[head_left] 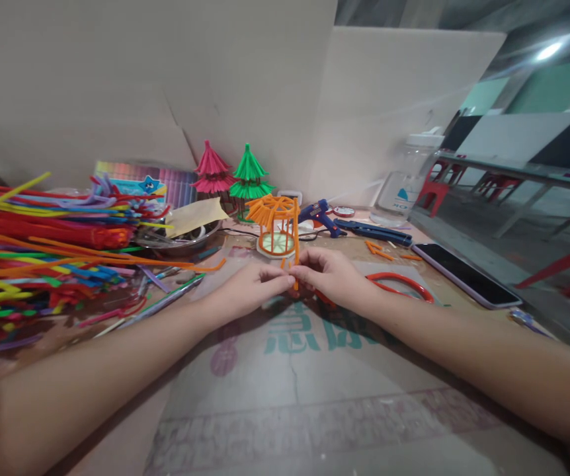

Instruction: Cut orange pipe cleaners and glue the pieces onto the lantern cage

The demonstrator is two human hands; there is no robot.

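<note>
My left hand (pixel 255 285) and my right hand (pixel 328 276) meet at the middle of the table, thumbs and fingertips pinched close together. Between them an orange pipe cleaner (pixel 296 241) stands upright, its lower end in the fingers of both hands. Just behind it is a small pavilion-like frame of orange pipe cleaners (pixel 271 209) on a round pale base (pixel 276 244). Short orange bits show near the left fingertips. The far fingers of my right hand are partly hidden.
Bundles of coloured pipe cleaners (pixel 51 244) fill the left side. Behind stand pink (pixel 210 168) and green (pixel 248 172) trees, markers (pixel 176 187) and a metal bowl (pixel 186 243). Rightward are a blue glue gun (pixel 322 215), blue-handled tool (pixel 374 231), water bottle (pixel 404 178) and phone (pixel 466 274).
</note>
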